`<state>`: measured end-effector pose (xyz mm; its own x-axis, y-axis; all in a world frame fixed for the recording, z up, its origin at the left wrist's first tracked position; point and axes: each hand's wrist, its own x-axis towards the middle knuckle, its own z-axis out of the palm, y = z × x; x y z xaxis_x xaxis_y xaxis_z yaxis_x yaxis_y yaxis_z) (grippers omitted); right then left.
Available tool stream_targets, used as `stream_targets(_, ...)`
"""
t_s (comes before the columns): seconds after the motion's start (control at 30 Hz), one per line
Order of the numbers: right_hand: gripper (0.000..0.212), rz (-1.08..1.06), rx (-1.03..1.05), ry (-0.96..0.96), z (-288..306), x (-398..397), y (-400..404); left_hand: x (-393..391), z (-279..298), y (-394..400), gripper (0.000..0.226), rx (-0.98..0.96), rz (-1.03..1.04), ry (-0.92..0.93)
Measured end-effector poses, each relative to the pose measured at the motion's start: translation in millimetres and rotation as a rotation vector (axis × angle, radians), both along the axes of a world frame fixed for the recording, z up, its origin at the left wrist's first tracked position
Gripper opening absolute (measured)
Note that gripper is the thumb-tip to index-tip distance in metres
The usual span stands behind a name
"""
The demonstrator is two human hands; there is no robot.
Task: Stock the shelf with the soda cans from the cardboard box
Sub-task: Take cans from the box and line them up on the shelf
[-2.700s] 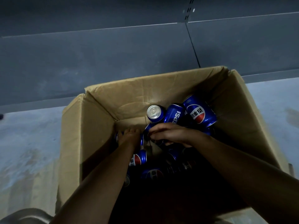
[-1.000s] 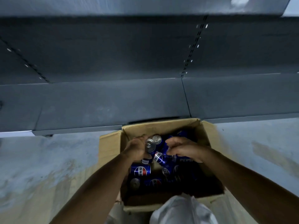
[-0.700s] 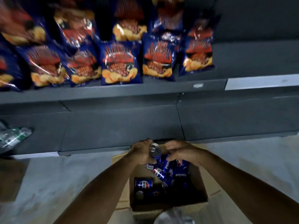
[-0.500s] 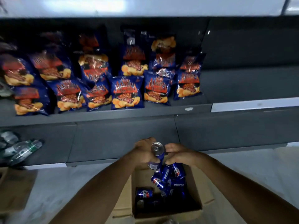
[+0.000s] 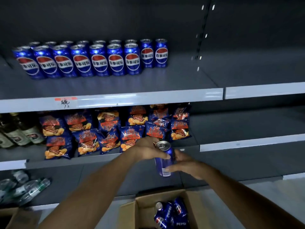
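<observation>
Held can: blue aluminium soda can [image 5: 163, 160], label unreadable, now raised clear of the brown cardboard box [image 5: 132, 212].
Left hand [image 5: 146, 150]: gripping its top.
Right hand [image 5: 186, 164]: fingers curling around its base.
Box cans [image 5: 171, 214]: reading "PEPSI".
Grey metal shelf [image 5: 148, 98]: carrying upright Pepsi-logo cans [image 5: 92, 59].

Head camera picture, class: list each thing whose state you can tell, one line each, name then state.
Held can: upright, unopened, gripped by both hands.
Left hand: fingers curled round the can.
Right hand: fingers on the can.
Cardboard box: open, cans inside.
Shelf cans: upright, in rows.
</observation>
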<state>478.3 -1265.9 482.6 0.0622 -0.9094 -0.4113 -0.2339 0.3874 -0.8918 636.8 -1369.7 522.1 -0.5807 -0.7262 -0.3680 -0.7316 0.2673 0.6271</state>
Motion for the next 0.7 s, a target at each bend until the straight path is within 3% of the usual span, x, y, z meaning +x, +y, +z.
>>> stream_targets(0.2, 0.080, 0.002, -0.184, -0.026, 63, -8, -13, -15, 65, 0, 0.043, -0.153, 0.075, 0.145)
stream_targets(0.37, 0.083, -0.150, -0.350, 0.063, 99, -13, -32, -36, 108, -5, 0.047, -0.320, 0.296, 0.291)
stream_targets(0.57, 0.119, -0.329, -0.622, 0.318, 132, -10, -66, -64, 151, -10, 0.057, -0.497, 0.536, 0.408)
stream_targets(0.7, 0.108, -0.357, -0.734, 0.537, 154, -5, -76, -78, 163, -15, 0.065, -0.631, 0.643, 0.404)
